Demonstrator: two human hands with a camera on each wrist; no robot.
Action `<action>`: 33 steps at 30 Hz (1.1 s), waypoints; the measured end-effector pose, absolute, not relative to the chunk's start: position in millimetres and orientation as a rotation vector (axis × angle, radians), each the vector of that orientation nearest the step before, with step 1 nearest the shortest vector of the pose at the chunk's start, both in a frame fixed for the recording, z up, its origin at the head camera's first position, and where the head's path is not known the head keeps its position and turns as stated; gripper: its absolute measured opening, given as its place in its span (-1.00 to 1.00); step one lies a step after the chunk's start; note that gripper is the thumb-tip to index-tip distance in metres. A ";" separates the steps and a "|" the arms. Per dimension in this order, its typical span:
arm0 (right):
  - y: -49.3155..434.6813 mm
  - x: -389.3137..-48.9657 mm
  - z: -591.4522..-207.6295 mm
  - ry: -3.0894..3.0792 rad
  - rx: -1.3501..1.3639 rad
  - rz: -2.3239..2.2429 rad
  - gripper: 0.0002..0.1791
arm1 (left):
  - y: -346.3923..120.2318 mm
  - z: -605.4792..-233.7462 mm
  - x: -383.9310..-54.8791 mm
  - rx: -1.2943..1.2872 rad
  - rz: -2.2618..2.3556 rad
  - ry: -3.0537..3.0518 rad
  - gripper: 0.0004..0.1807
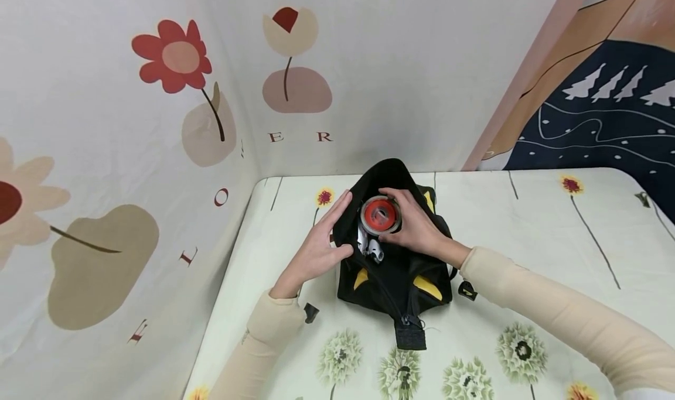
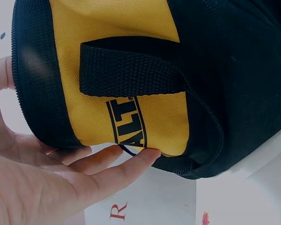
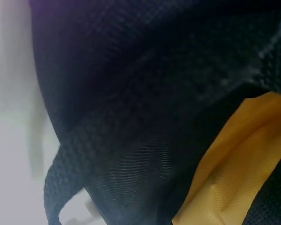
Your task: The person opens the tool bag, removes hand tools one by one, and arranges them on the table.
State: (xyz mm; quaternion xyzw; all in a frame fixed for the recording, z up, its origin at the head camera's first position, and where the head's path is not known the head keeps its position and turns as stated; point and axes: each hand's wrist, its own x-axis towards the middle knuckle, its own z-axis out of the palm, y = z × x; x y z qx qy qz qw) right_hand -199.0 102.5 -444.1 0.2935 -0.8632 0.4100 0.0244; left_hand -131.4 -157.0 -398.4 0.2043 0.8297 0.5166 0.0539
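The person's right hand (image 1: 413,227) grips a round red object (image 1: 379,214), with the thumb on the near side of it and the fingers on the far side. The left hand (image 1: 321,242) is well apart from the right one and holds the left rim of a black bag (image 1: 379,300), having the thumb at the mouth and the fingers along the outer wall. The red object is located at the open mouth of the bag, toward its far part; it shows a bright red round face with a paler, greyish middle, and a grey ring goes around the edge. It looks like a roll of tape, but I cannot tell this surely. The bag stands with its mouth up and wide. Inside it, just beside the red object, there are some white and silvery items (image 1: 375,250), too small to identify. The bag has yellow patches, and in the left wrist view a yellow panel (image 2: 164,117) carries the black letters "ALT" and a loop of black webbing (image 2: 131,70). The right wrist view gives only blurred dark fabric and a yellow part. A zipper tab (image 1: 410,335) lies at the near end. Under the bag is a white cloth (image 1: 517,242) with printed flowers, and behind it rises a pale wall (image 1: 401,66) with flower pictures and red letters.
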 end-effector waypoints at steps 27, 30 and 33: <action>96.5 -209.7 -458.1 -2.693 0.876 1.339 0.16 | -159.1 -397.2 -132.5 0.632 1.584 2.507 0.06; 96.9 -209.4 -459.3 -2.686 0.864 1.334 0.13 | -159.7 -397.2 -132.0 0.633 1.588 2.504 0.06; 96.2 -207.9 -460.5 -2.667 0.859 1.327 0.10 | -160.7 -397.8 -131.6 0.645 1.581 2.510 0.06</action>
